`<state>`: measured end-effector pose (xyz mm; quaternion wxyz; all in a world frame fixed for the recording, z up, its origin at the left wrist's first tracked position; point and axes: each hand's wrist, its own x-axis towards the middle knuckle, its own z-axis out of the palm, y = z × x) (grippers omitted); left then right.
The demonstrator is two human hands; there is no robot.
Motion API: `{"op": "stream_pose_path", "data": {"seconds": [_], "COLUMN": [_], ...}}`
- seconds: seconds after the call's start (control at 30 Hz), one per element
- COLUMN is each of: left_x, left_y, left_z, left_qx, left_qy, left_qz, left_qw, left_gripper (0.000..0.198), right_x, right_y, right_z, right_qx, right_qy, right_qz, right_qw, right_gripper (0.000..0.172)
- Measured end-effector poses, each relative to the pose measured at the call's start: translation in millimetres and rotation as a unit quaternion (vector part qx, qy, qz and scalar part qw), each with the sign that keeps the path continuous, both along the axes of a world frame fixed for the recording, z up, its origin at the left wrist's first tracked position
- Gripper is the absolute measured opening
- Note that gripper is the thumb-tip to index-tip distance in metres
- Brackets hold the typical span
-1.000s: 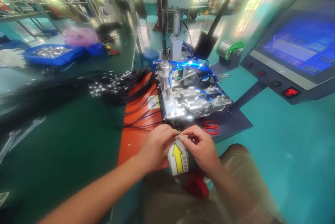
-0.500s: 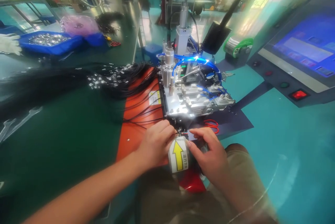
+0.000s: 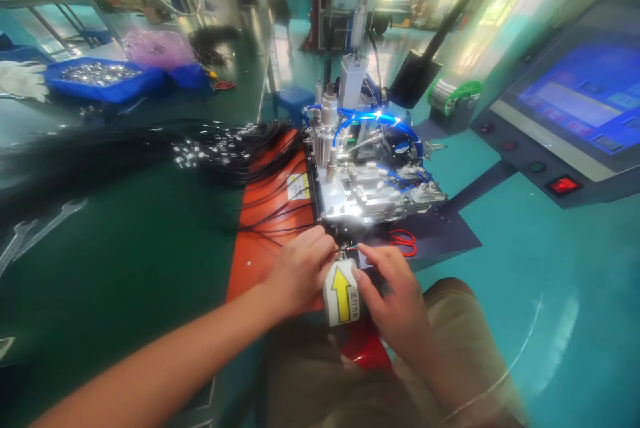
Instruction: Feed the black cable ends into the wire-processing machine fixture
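Note:
My left hand is closed, thumb and fingers pinching a thin black cable at the front of a metal machine. Fine coloured wires stick out of its grip to the right. My right hand is on the other side, thumb and index finger apart. Its index fingertip is at the wire ends; whether it touches them I cannot tell. Below and between both hands sits a white cover with a yellow arrow. Black cables run over the orange base plate toward the machine.
Red-handled scissors lie right of the machine. A screen panel stands at right, near a green wire spool. On the left are a cable bundle, wrenches, a blue tray of metal parts and a white glove.
My right index finger has shifted slightly left and up toward the wire ends, which now show more clearly. My left hand keeps its pinch. The whole view has shifted slightly.

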<state>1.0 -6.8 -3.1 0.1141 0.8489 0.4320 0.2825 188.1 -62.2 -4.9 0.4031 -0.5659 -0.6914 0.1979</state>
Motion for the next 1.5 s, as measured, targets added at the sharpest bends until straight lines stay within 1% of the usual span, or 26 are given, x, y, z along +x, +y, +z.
{"op": "stream_pose_path", "data": {"seconds": [0.13,0.3,0.4,0.5,0.6,0.67,0.77,0.83,0.97,1.13,1.33,1.5], "left_x": [0,-1,-1,-1,-1,-1,-1,0,0,0,1,1], "left_y": [0,-1,-1,-1,-1,-1,-1,-1,-1,-2,-1,-1], "left_z": [-1.0,-0.1,0.3,-0.3,-1.1,-1.2,-0.4,0.4,1.9,1.4,0.5,0.5], "left_qx": [-0.014,-0.021,-0.026,-0.034,-0.029,-0.02,-0.013,-0.01,-0.004,0.006,0.01,0.009], "left_qy": [-0.005,-0.015,-0.015,-0.016,-0.007,-0.001,0.004,0.005,0.003,0.008,0.008,0.009], "left_qz": [0.011,0.019,0.016,0.011,0.008,0.002,-0.005,-0.005,-0.007,-0.009,-0.006,-0.005], "left_qw": [1.0,0.999,0.999,0.999,1.0,1.0,1.0,1.0,1.0,1.0,1.0,1.0], "left_gripper": [0.015,0.015,0.015,0.015,0.014,0.014,0.014,0.014,0.015,0.017,0.018,0.017], "right_x": [-2,-5,-8,-7,0,6,13,14,11,9,9,9], "right_y": [-6,-10,-10,-8,-1,6,20,28,36,35,37,41], "right_z": [0.7,-3.6,-5.8,-5.8,-3.2,-0.2,4.9,8.0,13.0,16.8,17.8,16.6], "right_qx": [0.007,0.001,-0.013,-0.048,-0.087,-0.106,-0.138,-0.164,-0.2,-0.226,-0.232,-0.227], "right_qy": [-0.005,0.013,0.032,0.058,0.091,0.109,0.137,0.161,0.185,0.194,0.188,0.187], "right_qz": [0.012,0.02,0.025,0.026,0.025,0.012,-0.026,-0.031,0.006,0.046,0.064,0.073], "right_qw": [1.0,1.0,0.999,0.997,0.992,0.988,0.981,0.973,0.962,0.953,0.952,0.953], "right_gripper": [0.034,0.035,0.036,0.035,0.032,0.029,0.031,0.033,0.032,0.03,0.024,0.022]}}
